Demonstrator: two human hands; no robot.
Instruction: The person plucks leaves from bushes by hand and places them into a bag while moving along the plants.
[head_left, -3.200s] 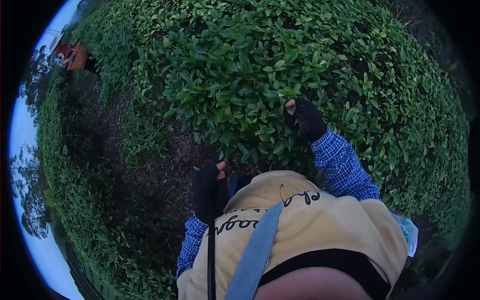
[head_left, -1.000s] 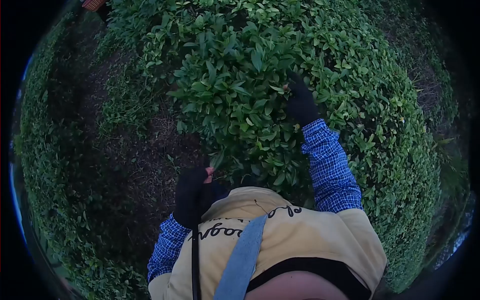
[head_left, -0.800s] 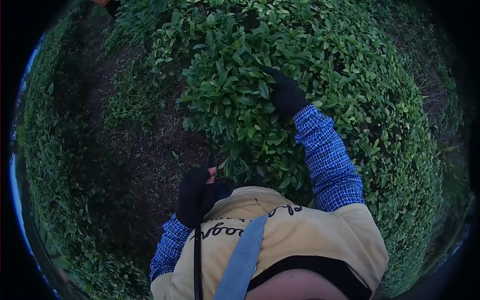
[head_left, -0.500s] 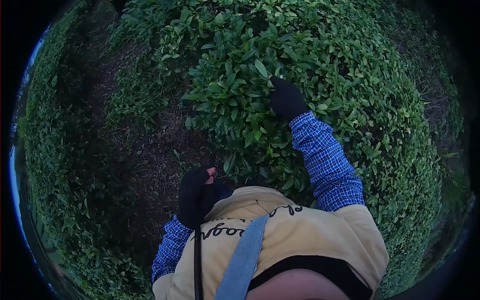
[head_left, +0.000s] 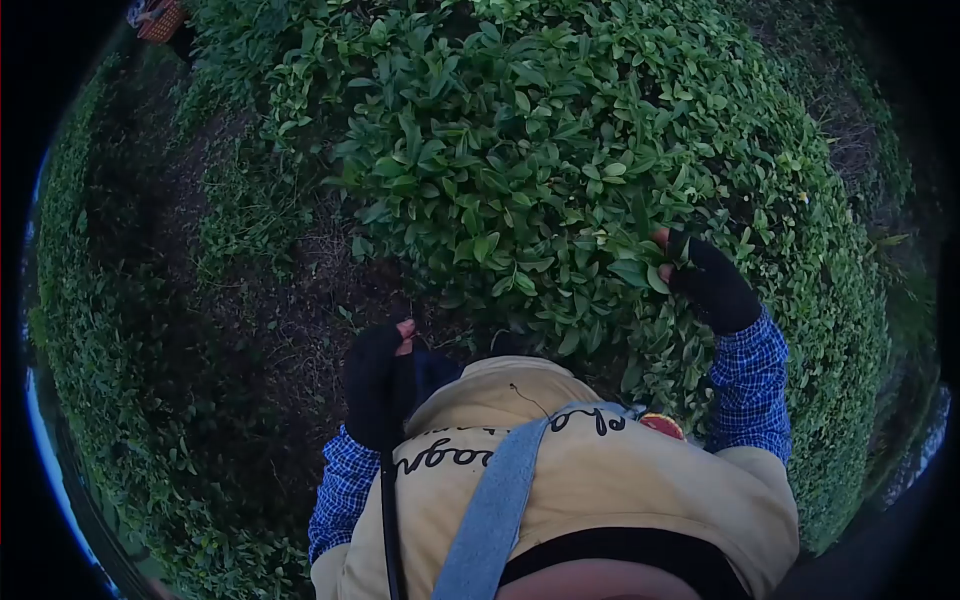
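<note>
My right hand (head_left: 708,280), in a black glove with bare fingertips, is at the right side of the leafy green bush (head_left: 500,180). Its thumb and a finger close on green leaves (head_left: 634,268). Near my body at the lower left is my left hand (head_left: 378,385), gloved the same way, with its fingers curled closed beside a black strap (head_left: 392,520). Whatever that hand holds, apart from the strap running below it, is too dark to make out.
Dark soil with dry stalks (head_left: 310,290) lies left of the bush, and another green hedge (head_left: 100,380) borders it. An orange basket (head_left: 160,20) beside a partly visible person is at the top left. A red round object (head_left: 661,426) shows at my waist.
My right hand has moved from the middle of the bush to the right and nearer my body, now with leaves at its fingertips. The left hand stays low. The basket has come back into view.
</note>
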